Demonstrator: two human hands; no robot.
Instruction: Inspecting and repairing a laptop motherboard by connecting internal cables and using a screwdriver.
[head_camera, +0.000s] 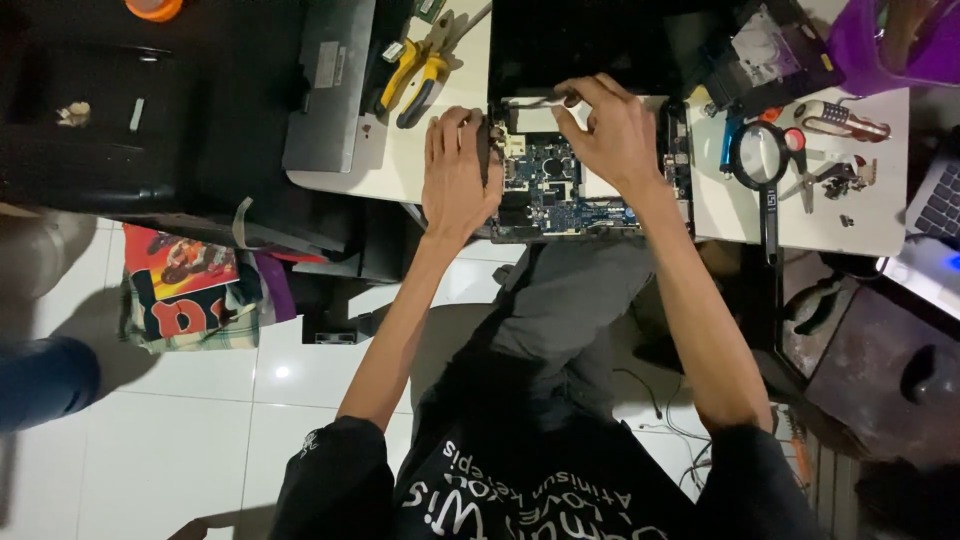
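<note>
On the edge of the white table (400, 175), both hands work over an opened laptop (580, 185) whose blue circuit board (560, 195) lies bare. The left hand (455, 175) rests on the board's left edge, fingers curled down around a dark slim tool (484, 150) that stands between its thumb and forefinger; the grasp is narrow and closed about that tool. The right hand (610, 135) lies over the upper middle of the board, its fingertips (572, 98) pinching a thin dark strip or cable (535, 100) that runs leftward along the top edge of the chassis; what exactly it is cannot be told. The two hands are near one another, with the board's central chips showing between them.

Just left of the left hand, beyond its knuckles, lie yellow-handled pliers (415, 75), and farther left again a grey flat panel (330, 85) rests on the table corner. Right of the right hand, past the laptop's side, sit a black-rimmed magnifying glass (760, 155), a blue pen-like tool (727, 150), and small scattered metal parts (840, 178). A hard drive (765, 50) lies above these, beside a purple container (890, 45). Above both hands the laptop's dark screen (590, 40) lies back. Below the hands, the person's grey-trousered knee (580, 300) rises under the table edge, over white floor tiles (200, 420), with a colourful cloth (190, 290) well to the left.
</note>
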